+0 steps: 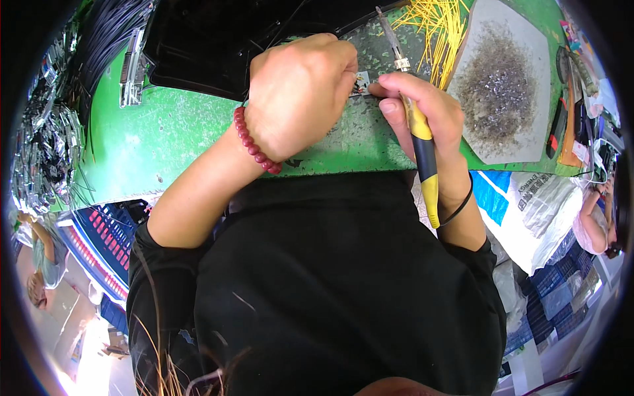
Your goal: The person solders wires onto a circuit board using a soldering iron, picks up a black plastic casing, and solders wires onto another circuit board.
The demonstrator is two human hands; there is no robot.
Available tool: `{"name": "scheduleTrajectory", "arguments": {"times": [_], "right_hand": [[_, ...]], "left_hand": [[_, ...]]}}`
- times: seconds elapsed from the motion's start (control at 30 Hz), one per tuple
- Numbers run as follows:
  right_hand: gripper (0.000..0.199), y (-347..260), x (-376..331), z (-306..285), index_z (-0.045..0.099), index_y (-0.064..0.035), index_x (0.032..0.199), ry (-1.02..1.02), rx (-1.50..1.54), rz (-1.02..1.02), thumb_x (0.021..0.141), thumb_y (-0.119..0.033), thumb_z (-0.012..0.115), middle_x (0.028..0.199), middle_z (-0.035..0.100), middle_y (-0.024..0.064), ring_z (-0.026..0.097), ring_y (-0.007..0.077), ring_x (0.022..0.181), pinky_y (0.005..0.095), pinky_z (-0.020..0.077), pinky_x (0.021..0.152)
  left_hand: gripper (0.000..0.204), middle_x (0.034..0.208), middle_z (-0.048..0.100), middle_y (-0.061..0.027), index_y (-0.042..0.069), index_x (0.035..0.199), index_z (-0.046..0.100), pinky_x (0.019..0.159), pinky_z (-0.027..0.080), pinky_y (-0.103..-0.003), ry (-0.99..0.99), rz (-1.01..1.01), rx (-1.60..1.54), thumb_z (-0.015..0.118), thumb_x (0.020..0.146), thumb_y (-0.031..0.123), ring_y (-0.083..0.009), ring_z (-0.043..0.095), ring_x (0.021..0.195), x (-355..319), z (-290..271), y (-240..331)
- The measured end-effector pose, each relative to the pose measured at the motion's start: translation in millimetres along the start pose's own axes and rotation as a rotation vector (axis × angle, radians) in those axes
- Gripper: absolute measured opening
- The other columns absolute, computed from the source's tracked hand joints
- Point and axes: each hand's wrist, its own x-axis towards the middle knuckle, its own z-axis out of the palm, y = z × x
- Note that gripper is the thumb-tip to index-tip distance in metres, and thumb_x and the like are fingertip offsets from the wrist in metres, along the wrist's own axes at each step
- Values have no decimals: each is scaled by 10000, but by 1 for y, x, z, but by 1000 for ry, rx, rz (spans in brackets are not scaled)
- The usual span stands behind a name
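Note:
My left hand (300, 92), with a red bead bracelet on the wrist, is curled over a small circuit piece (362, 83) on the worn green bench (172, 138) and pinches it; most of the piece is hidden under the fingers. My right hand (422, 109) grips a soldering iron with a yellow and black handle (426, 165). Its metal shaft (391, 36) points away from me. My two hands almost touch over the small piece.
A pile of yellow wires (439, 26) lies at the back right, beside a grey board covered in metal scraps (502, 79). A black tray (205, 39) sits behind my left hand. Dark cables (46, 132) hang at the left. A white sack (535, 211) stands at the right. Other people sit at both sides.

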Motion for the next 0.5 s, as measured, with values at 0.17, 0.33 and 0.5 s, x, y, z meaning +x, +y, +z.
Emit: {"name": "scheduleTrajectory", "arguments": {"times": [0.17, 0.33, 0.5], "right_hand": [[256, 0, 0, 0, 653, -116, 1070, -7, 21, 14, 824, -110, 722, 804, 691, 39, 647, 203, 606, 293, 479, 524], [256, -2, -1, -3, 641, -74, 1094, 24, 55, 12, 846, -83, 705, 828, 703, 75, 693, 205, 690, 279, 528, 595], [245, -3, -3, -6, 627, -24, 1108, 34, 115, 51, 871, -56, 680, 904, 710, 125, 723, 210, 801, 281, 565, 689]], "left_hand": [[38, 759, 626, -68, 71, 768, 619, 613, 523, -402, -3, 9, -7, 629, 796, 96, -289, 646, 724, -1, 2, -1], [35, 740, 602, -59, 82, 755, 615, 629, 511, -383, 81, 110, 50, 645, 773, 81, -264, 630, 716, -5, 7, -4], [45, 735, 587, -53, 83, 740, 602, 637, 507, -377, 72, 122, 69, 645, 755, 80, -255, 624, 729, -3, 8, -6]]}}
